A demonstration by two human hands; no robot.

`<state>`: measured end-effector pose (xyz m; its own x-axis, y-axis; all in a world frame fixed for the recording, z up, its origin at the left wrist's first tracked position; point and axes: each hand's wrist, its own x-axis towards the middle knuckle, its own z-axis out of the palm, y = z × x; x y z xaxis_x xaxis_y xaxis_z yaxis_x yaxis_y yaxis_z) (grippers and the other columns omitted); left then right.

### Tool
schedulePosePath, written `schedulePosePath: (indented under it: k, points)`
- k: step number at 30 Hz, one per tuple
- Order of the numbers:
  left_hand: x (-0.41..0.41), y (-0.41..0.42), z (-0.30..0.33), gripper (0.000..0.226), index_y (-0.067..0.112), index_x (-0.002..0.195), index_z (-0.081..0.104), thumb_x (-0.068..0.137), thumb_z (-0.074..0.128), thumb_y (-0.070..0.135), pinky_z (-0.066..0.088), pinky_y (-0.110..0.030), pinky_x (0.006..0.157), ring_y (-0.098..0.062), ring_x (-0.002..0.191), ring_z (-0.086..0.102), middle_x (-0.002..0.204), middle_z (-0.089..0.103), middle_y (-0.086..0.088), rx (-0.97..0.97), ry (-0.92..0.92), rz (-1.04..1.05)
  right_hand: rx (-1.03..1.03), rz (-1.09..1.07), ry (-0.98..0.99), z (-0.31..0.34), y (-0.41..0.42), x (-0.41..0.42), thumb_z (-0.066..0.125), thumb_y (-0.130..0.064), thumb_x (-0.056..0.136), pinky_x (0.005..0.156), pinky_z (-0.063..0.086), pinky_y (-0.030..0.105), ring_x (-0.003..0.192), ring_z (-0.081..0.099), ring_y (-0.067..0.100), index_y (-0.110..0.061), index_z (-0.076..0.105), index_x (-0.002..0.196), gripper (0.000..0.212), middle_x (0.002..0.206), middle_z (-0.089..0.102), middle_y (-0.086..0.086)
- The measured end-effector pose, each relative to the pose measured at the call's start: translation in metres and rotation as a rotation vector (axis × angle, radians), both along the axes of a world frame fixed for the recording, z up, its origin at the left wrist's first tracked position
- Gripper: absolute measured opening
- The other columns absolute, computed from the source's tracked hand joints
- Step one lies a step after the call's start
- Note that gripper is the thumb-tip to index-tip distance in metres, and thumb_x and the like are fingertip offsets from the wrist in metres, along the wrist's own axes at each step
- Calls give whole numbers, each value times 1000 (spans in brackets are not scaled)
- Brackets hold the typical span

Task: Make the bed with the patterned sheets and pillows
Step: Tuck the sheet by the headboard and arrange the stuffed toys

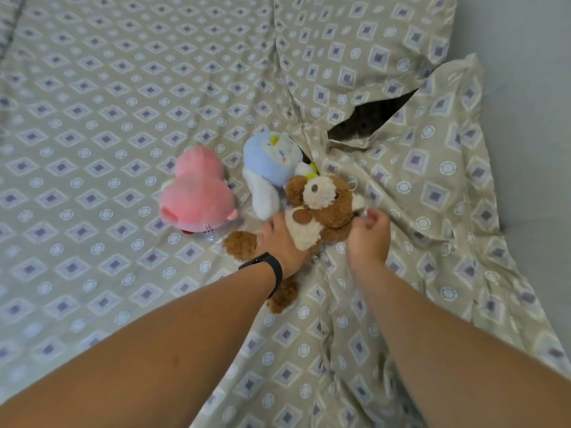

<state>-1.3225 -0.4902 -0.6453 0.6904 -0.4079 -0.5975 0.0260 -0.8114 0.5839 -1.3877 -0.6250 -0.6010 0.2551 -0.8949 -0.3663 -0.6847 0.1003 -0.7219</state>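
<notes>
A beige sheet [117, 97] with purple diamonds covers the bed. Two pillows in the same pattern lie along the right side: one [355, 47] at the top, one [438, 193] below it, with a dark gap between them. A brown and cream teddy bear [321, 208] lies at the pillows' edge. My left hand [281, 242], a black band on its wrist, grips the bear's belly and leg. My right hand [369, 236] is closed on the bear's right arm. A blue and white plush [272, 165] touches the bear's head. A pink plush [194, 196] lies to the left.
A pale wall [525, 88] runs along the right behind the pillows. The sheet is wrinkled near the plush toys and flat toward the left. A darker seam or edge [12, 23] shows at the top left corner.
</notes>
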Motion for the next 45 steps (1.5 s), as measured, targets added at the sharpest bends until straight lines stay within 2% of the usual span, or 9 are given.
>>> schedulePosePath:
  k: [3, 8, 13, 18, 24, 28, 32, 37, 45]
  points:
    - [0, 10, -16, 116, 29, 158, -6, 81, 80, 43, 42, -50, 109, -42, 138, 36, 160, 20, -15, 60, 12, -123, 168, 158, -61, 12, -31, 25, 56, -47, 97, 110, 42, 44, 131, 52, 22, -33, 40, 151, 58, 150, 48, -5]
    - [4, 5, -15, 86, 22, 144, 25, 79, 79, 35, 50, -45, 94, -36, 122, 52, 141, 43, -12, -60, -186, -128, 183, 449, 129, 18, -37, 35, 66, -79, 71, 109, 44, 43, 130, 52, 24, -34, 50, 146, 88, 149, 48, 0]
    - [10, 3, -8, 88, 28, 150, 27, 80, 79, 43, 45, -38, 90, -26, 123, 48, 139, 44, -4, -250, -336, -224, -249, 328, -23, 38, -29, 3, 64, -62, 87, 79, 46, 32, 97, 60, 15, -28, 58, 116, 45, 107, 63, -8]
    - [8, 6, -22, 99, 50, 156, -2, 88, 63, 18, 40, -46, 111, -33, 144, 30, 159, 15, -3, 5, -148, -488, -175, 294, 295, 6, -21, -41, 42, -58, 99, 79, 46, 40, 97, 59, 28, -25, 52, 115, 38, 111, 63, 4]
    - [54, 5, 7, 67, 22, 147, 35, 87, 64, 31, 40, -45, 107, -32, 130, 40, 141, 38, -10, -191, -488, 200, -390, 163, 106, 13, -28, -24, 52, -33, 93, 80, 41, 36, 107, 51, 24, -22, 58, 116, 26, 116, 53, -2]
    - [102, -11, 24, 107, 16, 161, 4, 87, 70, 55, 26, -46, 116, -33, 148, 25, 163, 20, -12, -112, -111, 530, -582, 240, 12, 26, -30, 0, 51, -30, 90, 80, 45, 39, 96, 49, 20, -19, 58, 112, 26, 105, 49, -6]
    - [115, -24, 10, 109, 13, 155, 25, 72, 77, 61, 45, -47, 106, -31, 129, 51, 151, 45, -9, -326, 151, 671, -642, 327, 15, 32, -32, 24, 52, -25, 90, 86, 47, 45, 100, 51, 24, -20, 57, 113, 24, 107, 52, -1]
    - [139, -3, 39, 52, 26, 125, 42, 82, 71, 18, 54, -38, 76, -22, 96, 63, 106, 60, 5, -421, -67, 434, -568, 537, 111, 39, -37, 51, 57, -26, 90, 92, 47, 44, 117, 45, 24, -26, 52, 126, 36, 124, 47, -1]
    - [199, -1, 107, 52, 30, 117, 48, 73, 59, 6, 46, -38, 66, -28, 84, 60, 100, 63, -4, -350, -253, -231, -229, 1031, 162, 72, -28, 134, 82, -60, 73, 108, 37, 48, 147, 20, 28, -40, 6, 159, 117, 163, 14, -3]
